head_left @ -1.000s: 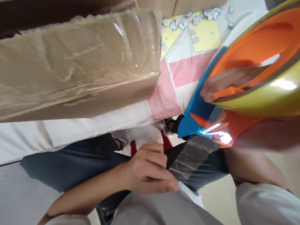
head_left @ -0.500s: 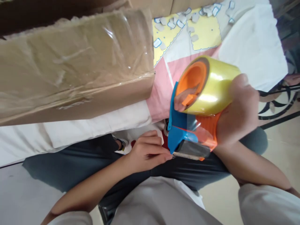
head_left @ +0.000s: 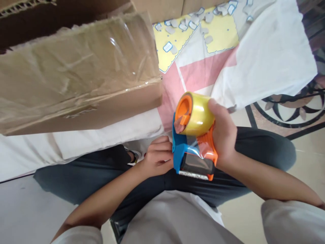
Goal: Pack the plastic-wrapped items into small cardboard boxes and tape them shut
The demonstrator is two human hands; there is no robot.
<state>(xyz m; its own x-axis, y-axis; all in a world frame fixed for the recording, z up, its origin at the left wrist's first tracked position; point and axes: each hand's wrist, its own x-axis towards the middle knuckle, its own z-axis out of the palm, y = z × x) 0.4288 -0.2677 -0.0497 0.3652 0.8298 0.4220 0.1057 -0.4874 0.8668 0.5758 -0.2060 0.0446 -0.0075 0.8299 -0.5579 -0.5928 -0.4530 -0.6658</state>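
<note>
My right hand (head_left: pixel 223 130) is closed round the orange side of a tape dispenser (head_left: pixel 179 149) with blue and orange parts. A wide roll of yellowish clear tape (head_left: pixel 201 115) sits on its orange hub. Tape runs down over a dark roller to the toothed blade at the dispenser's lower edge. My left hand (head_left: pixel 159 156) is beside the blue side, its fingers curled and pressed together. The dispenser hides those fingertips, so whether they hold anything cannot be made out.
A cardboard box (head_left: pixel 83 71), its side covered in shiny tape, stands on the cloth-covered surface (head_left: pixel 122 130) at the left. Farther back, small white and grey pieces (head_left: pixel 193 25) lie scattered on the printed cloth. My legs (head_left: pixel 264 149) are below.
My right hand has brought the tape dispenser left and down, farther from the camera and close against my left hand. The left hand has shifted slightly, its fingertips now behind the dispenser.
</note>
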